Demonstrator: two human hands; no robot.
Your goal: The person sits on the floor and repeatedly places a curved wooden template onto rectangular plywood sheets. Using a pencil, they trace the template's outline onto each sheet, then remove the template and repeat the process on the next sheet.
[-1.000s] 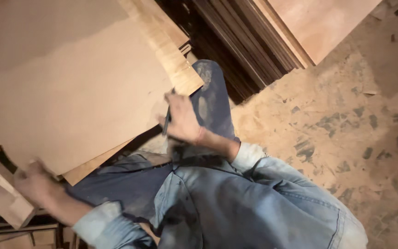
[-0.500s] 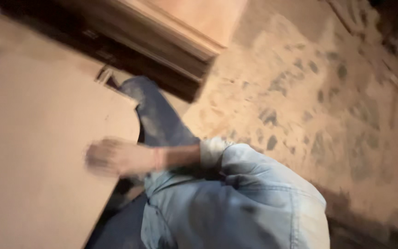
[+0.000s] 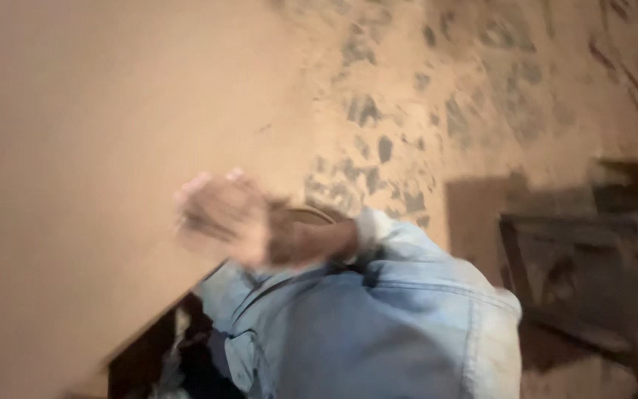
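A broad tan plywood sheet [image 3: 90, 170] fills the whole area to the left of the fingers and runs under them, its lower right edge slanting down past a dark gap. Beyond the fingertips to the right lies a dusty floor [image 3: 481, 96] strewn with sawdust and dark patches, and further right, well apart from the hand, sits a dark stack of boards [image 3: 599, 251]. Below the fingers, a pale blue denim sleeve [image 3: 407, 295] covers the forearm back toward the body. The right hand [image 3: 223, 218] lies at the sheet's right edge, too blurred to tell whether its fingers are apart or closed around the edge, or whether they touch the wood at all. The left hand is out of view. In my judgement the sheet is being handled by its edge, and doing that well calls for a flat, firm grasp with the fingers wrapped over the rim rather than pinching a corner, the sheet kept level so it does not flex, and the far side supported so the weight does not swing toward the floor.
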